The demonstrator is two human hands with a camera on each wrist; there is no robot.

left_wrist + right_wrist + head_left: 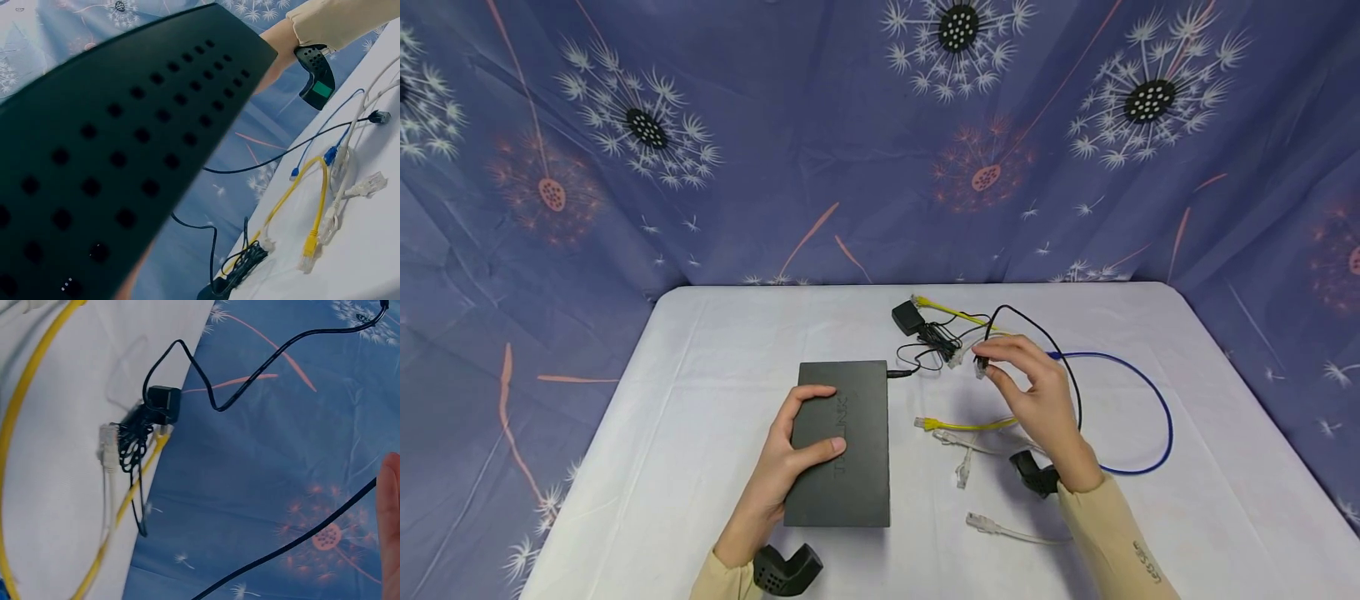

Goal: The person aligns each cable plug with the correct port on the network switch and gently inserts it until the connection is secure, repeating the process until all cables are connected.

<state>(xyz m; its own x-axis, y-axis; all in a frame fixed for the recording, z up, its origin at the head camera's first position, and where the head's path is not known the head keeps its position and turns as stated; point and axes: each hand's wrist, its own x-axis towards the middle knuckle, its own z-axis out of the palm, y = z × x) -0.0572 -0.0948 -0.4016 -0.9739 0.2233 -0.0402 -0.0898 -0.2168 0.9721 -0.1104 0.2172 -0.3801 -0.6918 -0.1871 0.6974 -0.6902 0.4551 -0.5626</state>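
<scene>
Box, dark grey and lettered on top, is left of the middle of the white table (whether it rests there or is lifted, I cannot tell); the left hand grips it from its left side, thumb lying across the top; the left wrist view shows rows of holes along one side; a black cord meets its right side near the far corner, then runs to a bundle just beside a black adapter.

Right hand, to the right of the box and apart from it, pinches the plug of a black cable at its fingertips; the cable arches up, then drops behind the hand.

Nearer the box, a yellow cable lies with grey cables just beside it; a white cable lies closer to the person; a blue cable loops on the far right; beyond the table hangs a blue curtain with dandelion prints.
</scene>
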